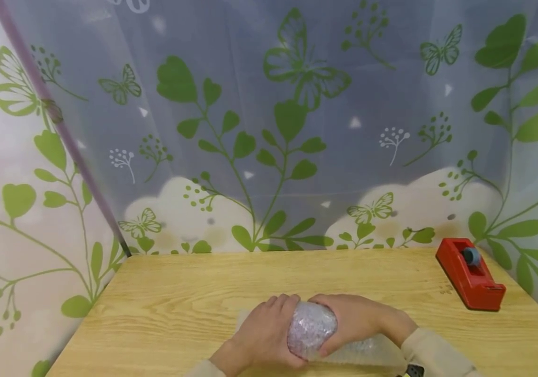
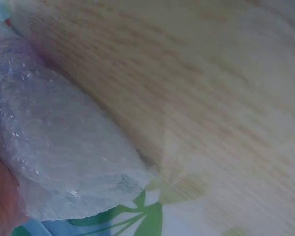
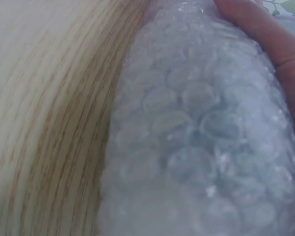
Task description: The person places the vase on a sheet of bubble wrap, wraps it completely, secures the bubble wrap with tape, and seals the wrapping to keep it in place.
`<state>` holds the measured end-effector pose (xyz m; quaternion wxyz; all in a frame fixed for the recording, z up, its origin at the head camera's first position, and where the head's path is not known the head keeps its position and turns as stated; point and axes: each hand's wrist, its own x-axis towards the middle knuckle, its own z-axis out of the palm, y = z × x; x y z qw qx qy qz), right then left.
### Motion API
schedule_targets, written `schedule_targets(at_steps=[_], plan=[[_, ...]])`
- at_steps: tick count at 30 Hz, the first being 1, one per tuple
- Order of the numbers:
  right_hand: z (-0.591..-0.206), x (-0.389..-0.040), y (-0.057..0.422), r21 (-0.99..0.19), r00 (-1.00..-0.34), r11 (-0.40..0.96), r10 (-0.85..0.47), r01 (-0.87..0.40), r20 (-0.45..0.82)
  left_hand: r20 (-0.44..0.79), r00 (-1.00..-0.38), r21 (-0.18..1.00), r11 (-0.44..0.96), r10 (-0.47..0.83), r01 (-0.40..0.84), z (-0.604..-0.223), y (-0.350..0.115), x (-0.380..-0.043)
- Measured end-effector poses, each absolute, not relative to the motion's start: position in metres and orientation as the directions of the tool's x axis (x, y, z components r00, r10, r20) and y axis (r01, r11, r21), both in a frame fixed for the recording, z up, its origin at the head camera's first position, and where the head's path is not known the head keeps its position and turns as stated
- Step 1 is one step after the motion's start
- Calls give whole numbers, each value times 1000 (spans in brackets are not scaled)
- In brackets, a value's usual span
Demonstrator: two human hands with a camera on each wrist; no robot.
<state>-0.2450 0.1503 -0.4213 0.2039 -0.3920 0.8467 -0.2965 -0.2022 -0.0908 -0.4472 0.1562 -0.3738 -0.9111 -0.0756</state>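
Observation:
A rounded bundle of clear bubble wrap (image 1: 312, 327) sits near the table's front, between both hands in the head view. The left hand (image 1: 269, 330) grips its left side with curled fingers, and the right hand (image 1: 356, 320) holds its right side, thumb toward the front. In the left wrist view the wrap (image 2: 64, 132) tapers to a folded loose end. Seen from the right wrist, the bubbles of the wrap (image 3: 196, 128) fill much of the view, with a finger (image 3: 265, 29) along the far side. Whatever is inside the wrap is hidden; a faint purple-grey tint shows through.
A red tape dispenser (image 1: 471, 275) with a roll of tape stands at the right of the wood-grain table (image 1: 179, 283). Patterned curtains (image 1: 250, 131) close off the back and sides. A small black and yellow object (image 1: 414, 370) shows by the right sleeve.

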Motion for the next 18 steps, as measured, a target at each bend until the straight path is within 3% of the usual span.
schedule_targets(at_steps=[11, 18], plan=[[-417, -246, 153, -622, -617, 534, -781, -573, -102, 318, -702, 61, 725, 637, 686, -444, -84, -204], [-410, -238, 158, -491, -674, 621, -733, -611, -88, 305, -721, -6, 758, 623, 653, -440, -81, -201]])
